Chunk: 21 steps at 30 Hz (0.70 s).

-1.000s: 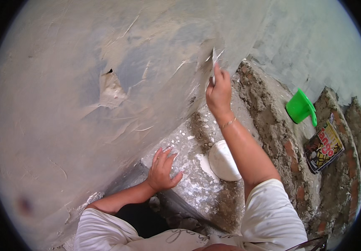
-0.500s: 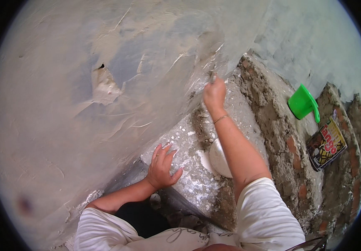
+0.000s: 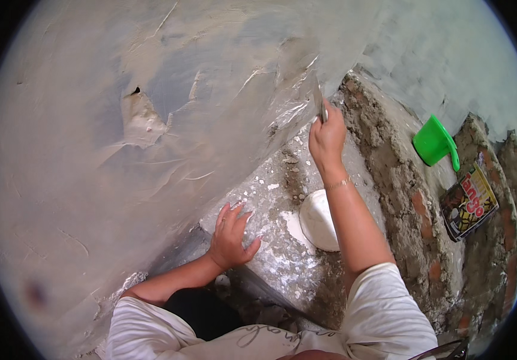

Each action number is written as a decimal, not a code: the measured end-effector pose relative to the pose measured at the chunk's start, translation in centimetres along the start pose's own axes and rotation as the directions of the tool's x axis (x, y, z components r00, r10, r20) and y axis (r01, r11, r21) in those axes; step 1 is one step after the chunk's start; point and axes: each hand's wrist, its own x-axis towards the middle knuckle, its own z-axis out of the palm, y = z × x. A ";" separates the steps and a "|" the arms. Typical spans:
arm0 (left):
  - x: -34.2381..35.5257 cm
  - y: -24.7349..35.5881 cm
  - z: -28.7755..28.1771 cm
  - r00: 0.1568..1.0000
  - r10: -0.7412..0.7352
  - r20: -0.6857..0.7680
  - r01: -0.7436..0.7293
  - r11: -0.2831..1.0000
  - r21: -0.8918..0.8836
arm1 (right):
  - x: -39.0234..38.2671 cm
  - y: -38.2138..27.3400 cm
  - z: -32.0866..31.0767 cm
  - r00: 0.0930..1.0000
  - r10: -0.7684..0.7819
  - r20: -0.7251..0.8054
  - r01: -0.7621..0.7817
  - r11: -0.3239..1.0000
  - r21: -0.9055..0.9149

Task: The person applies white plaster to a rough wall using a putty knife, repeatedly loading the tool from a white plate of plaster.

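Note:
My right hand (image 3: 328, 141) is closed round a putty knife (image 3: 319, 96), its thin blade pointing up beside the plastered wall (image 3: 210, 108). Fresh ridges and smears mark the plaster to the left of the blade. Whether the edge touches the wall I cannot tell. My left hand (image 3: 230, 237) is open, fingers spread, over the speckled concrete step (image 3: 264, 240) near the foot of the wall. Between my arms a round white tub (image 3: 317, 219) stands on that step, partly hidden by my right forearm.
Rough brick-and-mortar steps (image 3: 390, 180) rise to the right. A green plastic mug (image 3: 431, 143) stands on one of them, and a dark printed packet (image 3: 469, 203) lies beside it. The wall has a patch of missing plaster (image 3: 143, 120) with a small dark hole.
My right hand has moved right and slightly down with the putty knife, its blade now showing more plainly. More of the white tub shows. My left hand has stayed almost still.

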 end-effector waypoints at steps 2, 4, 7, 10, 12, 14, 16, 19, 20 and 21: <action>0.0 0.0 0.0 1.000 0.002 -0.003 -0.002 1.000 0.007 | 0.6 2.3 1.7 0.999 0.027 -0.046 -0.028 0.999 -0.029; 0.1 0.0 0.1 1.000 0.002 -0.005 -0.002 1.000 0.009 | 0.2 4.8 3.6 0.987 0.148 -0.058 -0.155 0.976 -0.153; 0.1 0.0 0.3 1.000 0.017 -0.017 -0.017 1.000 0.002 | -0.8 6.3 5.3 0.967 0.243 0.076 -0.231 0.962 -0.143; 0.0 -0.2 0.4 1.000 0.020 -0.017 -0.019 1.000 0.017 | -1.2 4.3 6.0 0.958 0.189 0.216 -0.176 0.981 -0.076; -0.1 -0.2 0.3 1.000 0.016 -0.005 -0.016 1.000 0.009 | -1.8 -0.1 5.5 0.955 0.210 0.208 -0.201 0.978 -0.063; -0.3 -0.2 0.1 1.000 0.007 -0.008 -0.007 1.000 0.012 | -2.8 -3.8 3.5 0.952 0.230 0.203 -0.224 0.973 -0.053; -0.1 -0.2 0.2 1.000 0.009 -0.011 -0.009 1.000 0.015 | -3.5 -6.1 1.3 0.979 0.010 0.204 -0.014 1.000 0.019; -0.2 -0.1 -0.1 1.000 0.003 -0.001 -0.003 1.000 -0.010 | -2.0 -7.3 -2.1 0.746 0.472 0.471 -0.659 0.625 0.418; -0.1 -0.1 -0.1 1.000 0.003 0.001 -0.003 1.000 -0.013 | -1.6 -6.2 -2.2 0.752 0.496 0.433 -0.657 0.522 0.544; -0.1 -0.1 -0.2 1.000 0.005 0.001 -0.005 1.000 -0.014 | -0.9 -4.7 -2.5 0.753 0.494 0.434 -0.657 0.522 0.544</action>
